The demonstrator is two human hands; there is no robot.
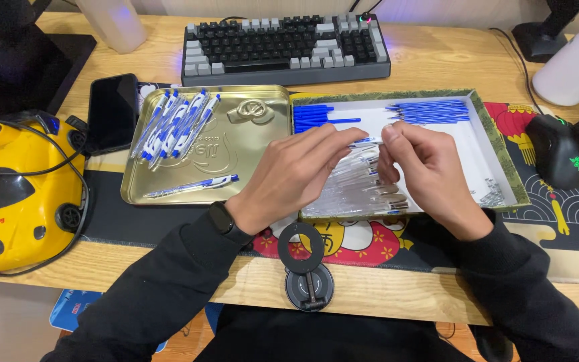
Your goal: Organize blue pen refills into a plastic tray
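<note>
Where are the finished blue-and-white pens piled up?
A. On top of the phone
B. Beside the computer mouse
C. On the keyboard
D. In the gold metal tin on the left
D: the assembled pens lie in a heap inside the gold metal tin, left of the shallow box over which the left hand and the right hand hold a pen part between them.

left hand, right hand, fingers pinching together
</note>
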